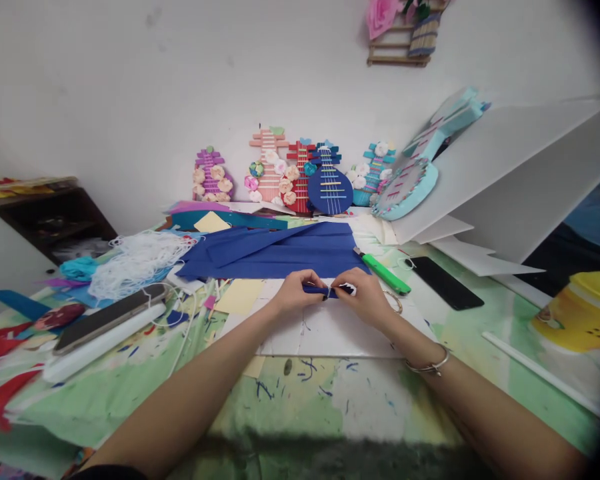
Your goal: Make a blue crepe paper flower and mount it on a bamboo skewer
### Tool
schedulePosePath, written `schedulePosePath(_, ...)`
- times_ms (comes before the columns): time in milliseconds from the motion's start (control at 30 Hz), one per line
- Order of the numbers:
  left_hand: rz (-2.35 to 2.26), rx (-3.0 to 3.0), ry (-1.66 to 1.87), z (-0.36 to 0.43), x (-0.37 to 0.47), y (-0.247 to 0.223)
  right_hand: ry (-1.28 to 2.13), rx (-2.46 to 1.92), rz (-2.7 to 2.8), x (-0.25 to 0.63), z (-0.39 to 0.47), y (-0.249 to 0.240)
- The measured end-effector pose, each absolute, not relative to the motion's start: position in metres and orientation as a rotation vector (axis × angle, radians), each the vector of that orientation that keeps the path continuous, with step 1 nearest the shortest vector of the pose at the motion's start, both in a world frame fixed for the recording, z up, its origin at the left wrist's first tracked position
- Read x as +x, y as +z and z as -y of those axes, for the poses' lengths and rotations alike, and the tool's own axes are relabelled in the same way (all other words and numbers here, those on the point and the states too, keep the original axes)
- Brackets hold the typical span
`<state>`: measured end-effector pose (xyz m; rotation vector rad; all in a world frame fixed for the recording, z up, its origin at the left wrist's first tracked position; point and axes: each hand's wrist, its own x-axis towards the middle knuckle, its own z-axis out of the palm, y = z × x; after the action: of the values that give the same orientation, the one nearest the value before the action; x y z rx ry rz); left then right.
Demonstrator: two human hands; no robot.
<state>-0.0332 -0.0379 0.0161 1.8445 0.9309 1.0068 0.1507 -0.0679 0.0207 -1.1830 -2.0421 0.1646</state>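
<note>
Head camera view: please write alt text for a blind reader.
Left hand and right hand pinch a small dark blue piece over a white board. Beyond lie blue sheets and a green cutter; colourful model string instruments stand by the wall.

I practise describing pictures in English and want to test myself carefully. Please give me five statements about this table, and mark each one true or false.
1. The left hand and right hand both hold a dark blue piece. True.
2. The green cutter lies to the left of both hands. False: it lies to their right.
3. A pile of white string is on the left side of the table. True.
4. The bracelet is on the left wrist. False: it is on the right one.
5. The yellow container stands left of the black phone. False: it stands to its right.
</note>
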Motion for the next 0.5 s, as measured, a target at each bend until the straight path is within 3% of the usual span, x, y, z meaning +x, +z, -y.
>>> schedulePosePath(500, -0.825, 1.821, 0.767, 0.0368, -0.0357, 0.0203, 0.103, -1.093, 2.281, 0.1535, 0.0663, 0.0116)
